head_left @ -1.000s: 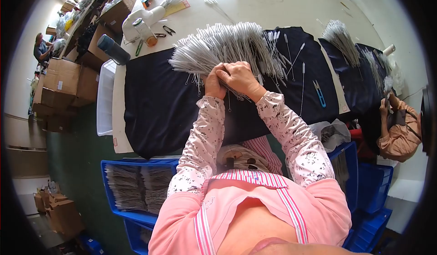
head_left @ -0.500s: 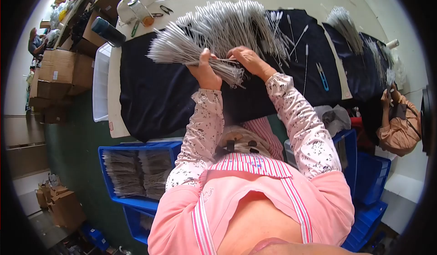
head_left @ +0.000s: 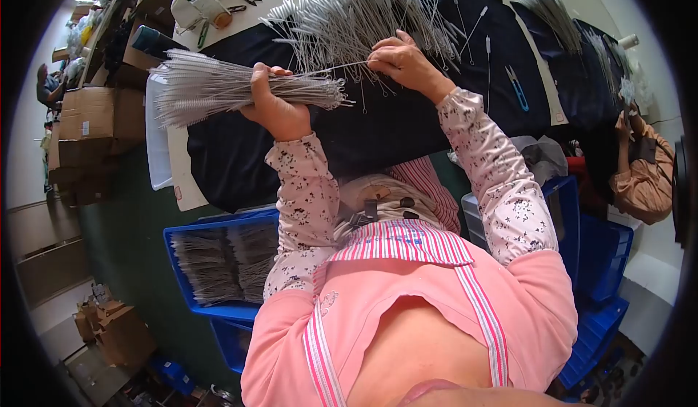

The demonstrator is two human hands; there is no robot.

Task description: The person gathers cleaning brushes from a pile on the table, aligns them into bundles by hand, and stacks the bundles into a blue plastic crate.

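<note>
My left hand (head_left: 280,109) is closed around a thick bundle of thin wire straw brushes (head_left: 196,91). Their pale bristle ends fan out to the left, and their looped wire ends stick out to the right of my fist. With finger and thumb pinched, my right hand (head_left: 407,64) grips the end of a single straw brush (head_left: 347,65), whose wire runs left toward the bundle. Just beyond both hands, a large heap of straw brushes (head_left: 356,18) lies on a dark cloth (head_left: 233,160), bristles pointing away from me.
Blue-handled snips (head_left: 517,89) and a few loose brushes lie right of the heap. A glass jar (head_left: 207,7) and a dark bottle (head_left: 151,42) stand at the back left. Blue crates (head_left: 182,280) of brushes sit below. Another person (head_left: 643,171) works at the far right.
My left hand has moved left with the bundle, which is now more level. My right hand has drawn apart from it, holding one brush's wire stretched between. The view has shifted slightly.
</note>
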